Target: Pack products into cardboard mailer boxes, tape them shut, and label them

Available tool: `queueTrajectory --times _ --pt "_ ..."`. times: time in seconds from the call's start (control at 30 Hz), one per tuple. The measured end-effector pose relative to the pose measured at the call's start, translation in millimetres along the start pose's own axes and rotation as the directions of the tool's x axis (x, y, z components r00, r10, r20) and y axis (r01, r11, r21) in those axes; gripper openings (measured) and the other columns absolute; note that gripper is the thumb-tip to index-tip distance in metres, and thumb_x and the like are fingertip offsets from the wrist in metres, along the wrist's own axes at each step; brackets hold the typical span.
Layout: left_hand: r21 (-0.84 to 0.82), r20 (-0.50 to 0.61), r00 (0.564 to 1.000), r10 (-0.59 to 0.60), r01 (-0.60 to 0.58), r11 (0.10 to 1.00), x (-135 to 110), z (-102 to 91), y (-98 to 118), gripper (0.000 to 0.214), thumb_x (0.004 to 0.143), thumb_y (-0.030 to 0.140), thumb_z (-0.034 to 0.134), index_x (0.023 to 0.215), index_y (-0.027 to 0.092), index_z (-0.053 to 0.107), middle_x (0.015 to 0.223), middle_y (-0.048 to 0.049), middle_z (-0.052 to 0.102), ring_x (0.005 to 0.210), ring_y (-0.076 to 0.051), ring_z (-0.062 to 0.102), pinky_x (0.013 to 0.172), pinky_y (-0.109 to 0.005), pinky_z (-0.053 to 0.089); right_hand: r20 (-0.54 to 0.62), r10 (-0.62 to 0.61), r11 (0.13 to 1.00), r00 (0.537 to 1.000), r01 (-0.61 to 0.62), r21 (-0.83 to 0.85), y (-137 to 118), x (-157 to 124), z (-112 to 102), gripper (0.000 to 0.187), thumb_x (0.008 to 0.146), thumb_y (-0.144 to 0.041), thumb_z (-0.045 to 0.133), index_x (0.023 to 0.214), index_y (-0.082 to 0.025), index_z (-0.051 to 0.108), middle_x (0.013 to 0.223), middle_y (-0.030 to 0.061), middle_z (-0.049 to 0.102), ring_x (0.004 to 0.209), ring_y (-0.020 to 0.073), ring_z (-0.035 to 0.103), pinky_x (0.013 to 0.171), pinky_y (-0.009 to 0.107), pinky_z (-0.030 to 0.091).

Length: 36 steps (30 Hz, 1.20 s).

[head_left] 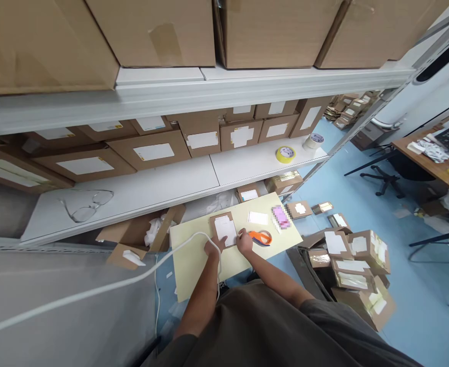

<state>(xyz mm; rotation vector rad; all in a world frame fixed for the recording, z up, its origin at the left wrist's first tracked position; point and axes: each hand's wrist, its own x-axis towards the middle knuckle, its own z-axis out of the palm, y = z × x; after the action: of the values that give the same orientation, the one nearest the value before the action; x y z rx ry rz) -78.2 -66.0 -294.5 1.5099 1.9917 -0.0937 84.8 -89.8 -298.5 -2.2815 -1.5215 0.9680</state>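
Observation:
A small flat cardboard box point(229, 216) with a white label point(224, 228) on its top lies on the pale yellow table point(193, 270) in front of me. My left hand point(213, 247) grips the near left corner of this box, its fingertips over the label's lower edge. On the opposite side, my right hand point(244, 242) is closed with bent fingers against the box's right edge. Orange-handled scissors point(261, 238) lie just right of that hand. Farther back are a stack of white labels point(258, 218) and a blurred pink item point(281, 217).
A white cable point(132, 279) arcs across my left forearm. Above the table, a shelf point(170, 178) carries labelled boxes, eyeglasses point(87, 208), yellow tape point(285, 154) and a white roll point(313, 141). Taped parcels point(356, 260) pile up on the right; an open carton point(142, 232) stands left.

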Motion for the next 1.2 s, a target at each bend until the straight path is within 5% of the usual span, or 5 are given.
queueTrajectory --times 0.13,0.43,0.83,1.0,1.2 --pt "0.001 -0.106 0.970 0.220 -0.221 0.975 1 6.6 -2 0.048 0.111 0.043 0.048 0.143 0.019 0.074 0.152 -0.0201 0.070 0.147 -0.036 0.060 0.122 -0.046 0.047 0.118 -0.360 0.917 0.926 0.374 -0.140 -9 13 -1 0.057 0.101 -0.016 0.049 0.157 -0.018 0.061 0.161 0.0161 0.063 0.149 0.0323 0.053 0.120 0.045 0.047" --pt "0.008 0.140 0.945 0.296 -0.300 0.954 25 27.6 -12 0.073 0.110 0.047 0.040 0.181 0.033 0.028 0.191 -0.0035 0.010 0.176 -0.039 -0.002 0.132 -0.073 0.028 0.367 -0.325 0.843 0.872 0.443 -0.305 6 11 2 0.066 0.113 -0.031 0.036 0.179 -0.019 0.032 0.189 0.0099 0.016 0.173 0.0414 0.018 0.129 0.063 0.038" --pt "-0.146 0.088 0.907 0.411 -0.396 0.906 47 48.1 -35 0.078 0.109 0.060 0.043 0.180 0.028 0.032 0.191 -0.0047 0.014 0.176 -0.038 -0.004 0.137 -0.059 0.028 0.204 -0.352 0.907 0.913 0.387 -0.165 48 -27 20 0.058 0.106 -0.029 0.054 0.163 -0.021 0.059 0.183 0.0132 0.036 0.169 0.0397 0.033 0.129 0.060 0.042" --pt "-0.161 0.132 0.905 0.405 -0.384 0.909 50 29.7 -52 0.078 0.107 0.047 0.050 0.180 0.025 0.033 0.190 -0.0065 0.011 0.176 -0.037 -0.005 0.140 -0.057 0.022 -0.008 -0.245 0.950 0.969 0.242 0.195 35 -14 25 0.058 0.107 -0.038 0.056 0.162 -0.020 0.061 0.166 0.0167 0.061 0.156 0.0335 0.054 0.133 0.052 0.040" --pt "-0.266 0.084 0.906 0.414 -0.380 0.886 48 -8.2 -100 0.080 0.099 0.029 0.058 0.177 0.026 0.039 0.188 -0.0090 0.020 0.176 -0.035 0.010 0.141 -0.056 0.019 0.054 -0.052 0.896 0.997 0.022 0.444 12 -9 52 0.073 0.103 -0.059 0.060 0.162 -0.017 0.060 0.165 0.0187 0.061 0.155 0.0349 0.056 0.132 0.051 0.040"
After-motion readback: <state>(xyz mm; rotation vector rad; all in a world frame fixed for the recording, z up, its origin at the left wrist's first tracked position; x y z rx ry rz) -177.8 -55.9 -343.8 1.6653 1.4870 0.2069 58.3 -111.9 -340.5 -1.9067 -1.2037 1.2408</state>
